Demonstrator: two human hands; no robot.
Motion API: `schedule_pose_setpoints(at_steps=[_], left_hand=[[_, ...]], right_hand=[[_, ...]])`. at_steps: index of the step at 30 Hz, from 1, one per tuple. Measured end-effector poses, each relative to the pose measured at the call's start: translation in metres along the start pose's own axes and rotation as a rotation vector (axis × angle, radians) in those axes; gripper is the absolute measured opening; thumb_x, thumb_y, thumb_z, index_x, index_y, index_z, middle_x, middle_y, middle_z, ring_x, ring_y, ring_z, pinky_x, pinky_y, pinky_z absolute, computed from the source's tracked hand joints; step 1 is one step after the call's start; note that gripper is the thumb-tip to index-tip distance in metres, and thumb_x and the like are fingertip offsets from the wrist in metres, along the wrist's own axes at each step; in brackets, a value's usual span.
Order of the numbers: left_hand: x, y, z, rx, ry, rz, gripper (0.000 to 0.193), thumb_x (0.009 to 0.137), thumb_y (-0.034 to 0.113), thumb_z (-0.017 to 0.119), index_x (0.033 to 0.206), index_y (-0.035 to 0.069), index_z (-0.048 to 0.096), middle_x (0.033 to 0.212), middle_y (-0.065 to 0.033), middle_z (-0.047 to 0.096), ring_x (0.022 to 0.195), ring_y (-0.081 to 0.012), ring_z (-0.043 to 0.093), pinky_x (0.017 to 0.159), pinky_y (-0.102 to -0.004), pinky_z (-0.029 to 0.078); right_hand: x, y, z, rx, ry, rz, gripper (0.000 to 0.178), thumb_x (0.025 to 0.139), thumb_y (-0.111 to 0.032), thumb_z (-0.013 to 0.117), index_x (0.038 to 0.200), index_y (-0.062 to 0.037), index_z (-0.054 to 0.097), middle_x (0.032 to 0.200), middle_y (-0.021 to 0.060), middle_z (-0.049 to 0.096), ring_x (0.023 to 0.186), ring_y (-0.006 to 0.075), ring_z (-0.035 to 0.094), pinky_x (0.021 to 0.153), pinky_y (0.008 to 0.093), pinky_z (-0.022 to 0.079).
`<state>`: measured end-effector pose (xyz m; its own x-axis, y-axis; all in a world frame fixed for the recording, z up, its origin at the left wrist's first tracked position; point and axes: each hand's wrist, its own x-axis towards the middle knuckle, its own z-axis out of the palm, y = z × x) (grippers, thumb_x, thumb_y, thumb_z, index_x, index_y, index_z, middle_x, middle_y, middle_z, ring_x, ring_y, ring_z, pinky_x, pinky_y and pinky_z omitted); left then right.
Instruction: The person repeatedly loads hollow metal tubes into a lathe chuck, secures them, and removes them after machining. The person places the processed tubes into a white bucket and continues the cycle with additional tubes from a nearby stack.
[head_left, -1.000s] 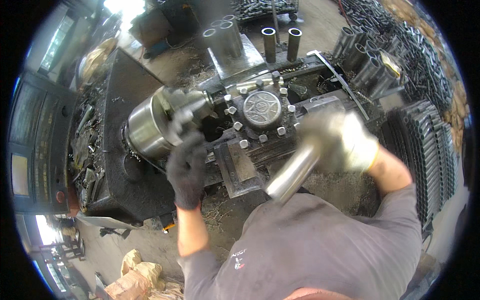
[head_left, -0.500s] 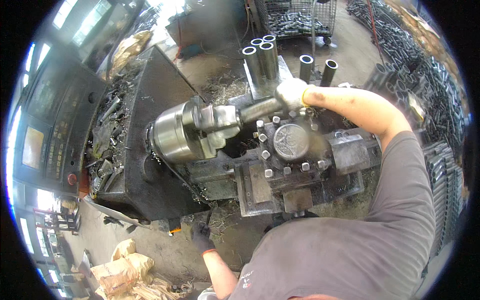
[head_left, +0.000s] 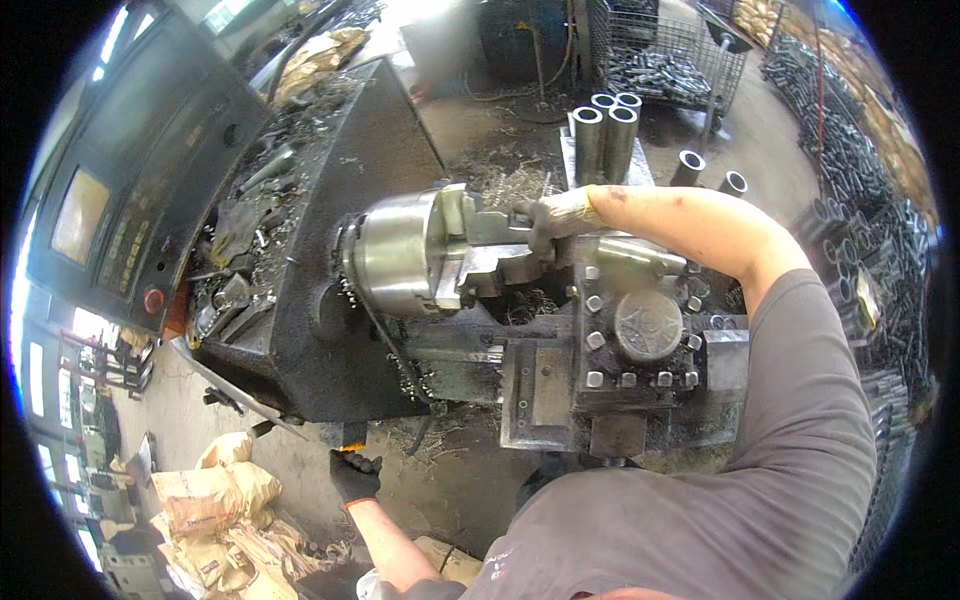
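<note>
My right hand (head_left: 558,218), in a pale glove with dark fingertips, reaches across to the jaws of the metal lathe chuck (head_left: 398,255). Its fingers are curled at the outer end of the jaws; what lies inside them is hidden. Beside that hand, a shiny metal cylinder (head_left: 632,256) lies behind the square tool post (head_left: 648,325). Low on the left, my left hand (head_left: 356,476) wears a black glove with an orange cuff. Its fingers are bent in just below a small orange-yellow piece (head_left: 351,448) at the machine's lower corner. Whether they grip it cannot be seen.
Several upright steel tubes (head_left: 606,140) stand behind the lathe, with others (head_left: 688,168) farther right. A control panel (head_left: 110,215) is at left. Chips and scrap cover the machine's top ledge (head_left: 245,235). Paper sacks (head_left: 215,495) lie lower left; heaped metal parts (head_left: 845,130) line the right.
The view has shifted. My right hand has come closer to the chuck jaws, and the tube slanting between them no longer shows. My left hand has moved left, up to the orange-yellow piece.
</note>
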<state>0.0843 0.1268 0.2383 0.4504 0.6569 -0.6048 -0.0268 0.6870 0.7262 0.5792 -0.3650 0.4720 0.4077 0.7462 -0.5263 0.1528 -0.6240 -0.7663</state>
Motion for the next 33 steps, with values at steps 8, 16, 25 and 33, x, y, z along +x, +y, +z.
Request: schedule_pose_setpoints(at_steps=[8, 16, 25, 33], left_hand=[[-0.009, -0.016, 0.013, 0.419, 0.171, 0.393, 0.047, 0.106, 0.057, 0.056, 0.109, 0.011, 0.067, 0.089, -0.0117, 0.067, 0.080, -0.0279, 0.066, 0.082, -0.0532, 0.057], [-0.159, 0.156, 0.217, 1.008, 0.362, 1.915, 0.037, 0.106, 0.033, 0.064, 0.131, 0.005, 0.067, 0.125, -0.0210, 0.073, 0.110, -0.0427, 0.070, 0.096, -0.0494, 0.054], [-0.103, 0.310, 0.390, 1.650, 0.414, 1.312, 0.072, 0.106, 0.043, 0.049, 0.168, 0.014, 0.028, 0.143, -0.0292, 0.065, 0.123, -0.0468, 0.068, 0.100, -0.0588, 0.050], [-0.211, 0.054, 0.244, 0.989, -0.486, 1.748, 0.027, 0.100, 0.014, 0.071, 0.122, -0.001, 0.072, 0.112, -0.0217, 0.076, 0.103, -0.0365, 0.075, 0.092, -0.0446, 0.058]], right_hand=[[-0.057, 0.130, -0.007, -1.081, -0.002, 0.271, 0.048, 0.085, -0.028, 0.084, 0.126, -0.0067, 0.072, 0.097, 0.0172, 0.079, 0.080, 0.0316, 0.076, 0.070, 0.0425, 0.060], [-0.215, 0.088, 0.034, -0.476, 1.037, 0.259, 0.037, 0.084, -0.020, 0.083, 0.117, -0.0057, 0.073, 0.094, 0.0121, 0.079, 0.082, 0.0310, 0.076, 0.081, 0.0436, 0.060], [-0.330, 0.061, 0.159, 0.032, 1.436, -0.295, 0.039, 0.082, -0.015, 0.086, 0.113, 0.0024, 0.070, 0.101, 0.0104, 0.078, 0.089, 0.0182, 0.074, 0.080, 0.0344, 0.059], [-0.334, 0.006, 0.278, -0.010, 1.006, -0.037, 0.048, 0.068, -0.016, 0.092, 0.112, -0.0040, 0.076, 0.100, 0.0125, 0.080, 0.089, 0.0226, 0.077, 0.084, 0.0366, 0.062]])
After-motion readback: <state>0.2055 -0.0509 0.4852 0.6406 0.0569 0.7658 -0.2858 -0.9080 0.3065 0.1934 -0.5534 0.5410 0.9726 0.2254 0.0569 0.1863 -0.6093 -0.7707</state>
